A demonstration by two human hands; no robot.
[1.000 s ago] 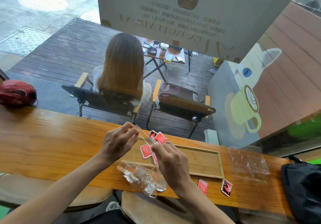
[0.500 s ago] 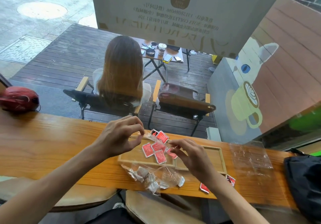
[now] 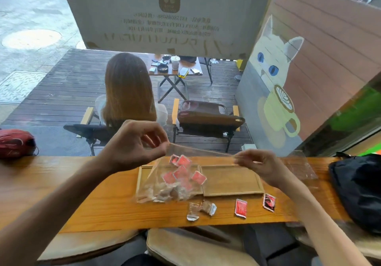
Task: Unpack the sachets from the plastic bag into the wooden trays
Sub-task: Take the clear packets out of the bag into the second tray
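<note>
Above the table [image 3: 61,199]: left hand [image 3: 132,144] pinching one end of the bag [image 3: 165,187] mouth, bag hanging over the left tray [image 3: 142,175], sachets [image 3: 181,173] inside; right hand [image 3: 261,164] pinching the other end over the bare right tray [image 3: 231,181]. Mouth stretched left-right, both hands equally near.

One head-worn wide-angle camera is looking forward and down, close over the counter [image 3: 82,199], and facing out through a window [image 3: 61,80] toward a deck.
</note>
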